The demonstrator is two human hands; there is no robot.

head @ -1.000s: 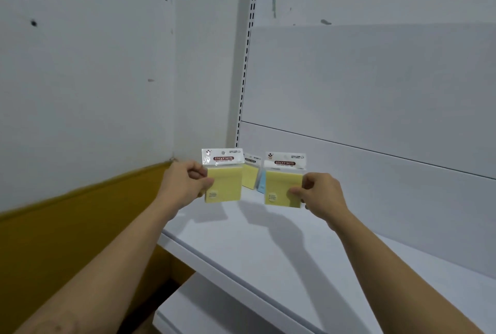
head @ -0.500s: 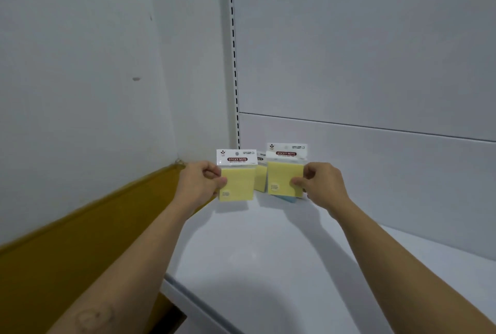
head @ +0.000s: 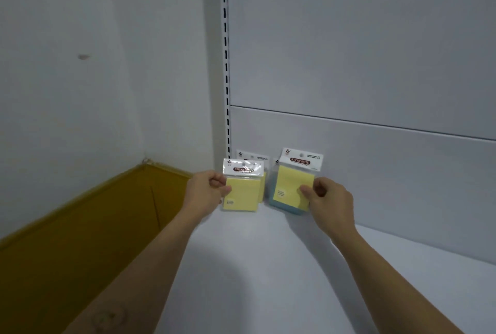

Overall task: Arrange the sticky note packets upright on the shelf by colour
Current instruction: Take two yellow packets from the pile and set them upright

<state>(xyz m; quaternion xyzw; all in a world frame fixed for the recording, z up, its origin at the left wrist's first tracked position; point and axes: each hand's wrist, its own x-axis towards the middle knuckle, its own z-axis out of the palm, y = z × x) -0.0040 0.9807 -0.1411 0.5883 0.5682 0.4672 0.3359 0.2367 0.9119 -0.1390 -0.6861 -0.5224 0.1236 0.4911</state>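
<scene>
Your left hand (head: 206, 194) is clamped on a yellow sticky note packet (head: 243, 190), held upright just right of the slotted upright rail (head: 226, 65) in the shelf (head: 268, 266) corner. Another yellow packet (head: 264, 169) stands close behind it, by the rail's foot. Your right hand (head: 328, 203) pinches a second yellow packet (head: 292, 186) further right of the rail, upright, in front of a blue packet (head: 284, 206) that leans on the back panel (head: 375, 159).
</scene>
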